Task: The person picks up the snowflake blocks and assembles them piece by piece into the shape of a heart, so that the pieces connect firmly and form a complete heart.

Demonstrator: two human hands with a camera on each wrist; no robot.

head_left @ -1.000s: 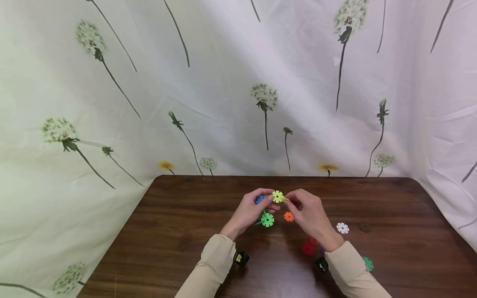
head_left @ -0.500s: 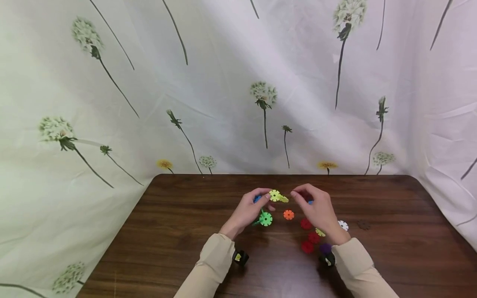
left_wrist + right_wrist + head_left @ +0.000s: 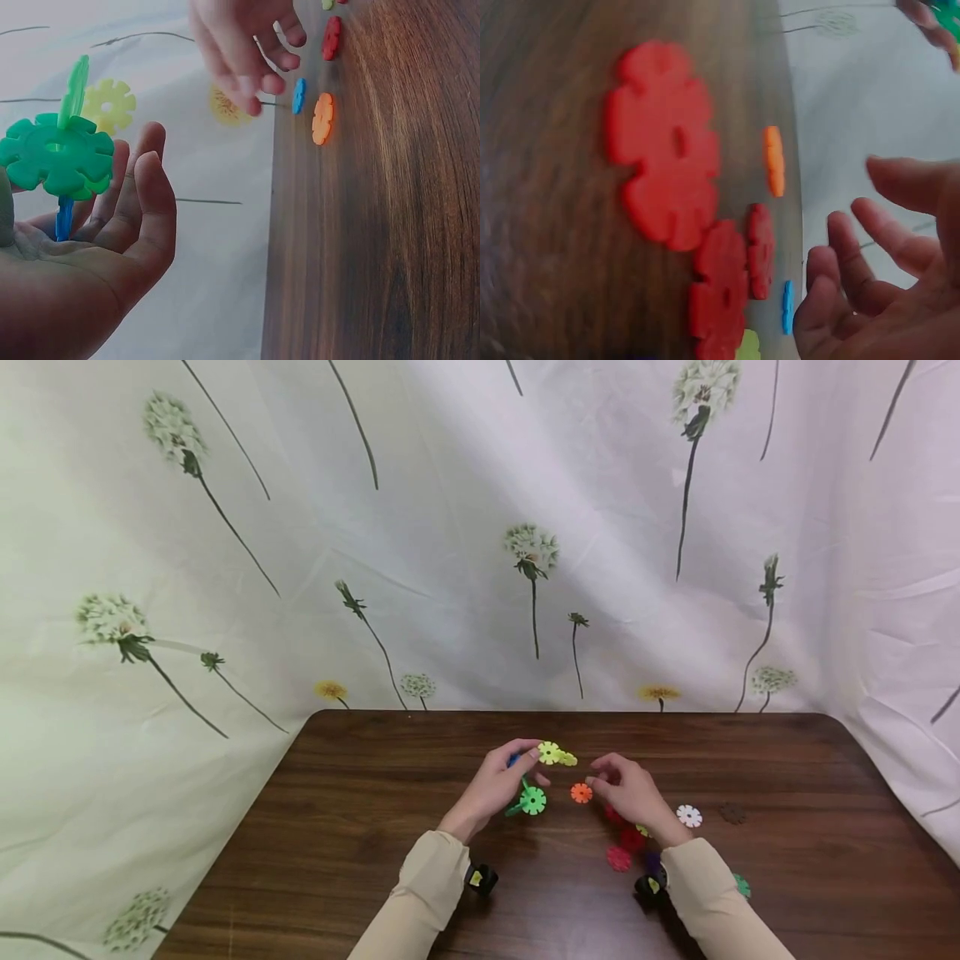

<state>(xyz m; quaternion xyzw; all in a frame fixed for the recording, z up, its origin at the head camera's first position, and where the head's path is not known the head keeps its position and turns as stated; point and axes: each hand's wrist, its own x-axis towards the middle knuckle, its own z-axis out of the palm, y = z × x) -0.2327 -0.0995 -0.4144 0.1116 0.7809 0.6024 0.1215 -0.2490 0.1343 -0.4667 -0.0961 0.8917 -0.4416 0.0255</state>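
Observation:
My left hand [image 3: 487, 789] holds a joined cluster of notched plastic snowflake discs, raised above the table. In the left wrist view a blue disc [image 3: 64, 219] stands edge-on at the palm, beneath a green disc [image 3: 56, 161]; a yellow disc [image 3: 109, 105] shows behind. Two yellow discs [image 3: 549, 752] stick out past the thumb toward the right in the head view. My right hand [image 3: 632, 795] is empty, fingers loosely bent and thumb apart. It hovers just right of an orange disc [image 3: 581, 792], above several red discs [image 3: 664, 142].
On the brown wooden table [image 3: 360, 827] lie a white disc [image 3: 689, 816], a brown disc [image 3: 732, 813], a green disc [image 3: 742, 885] and a purple disc [image 3: 652, 862], all to the right. A loose blue disc [image 3: 299, 96] is near the orange one. A flower-patterned cloth [image 3: 450, 568] hangs behind.
My right hand has let go of a yellow disc on the cluster, drawn away to the right, then lowered toward the table. My left hand has shifted slightly left with the cluster.

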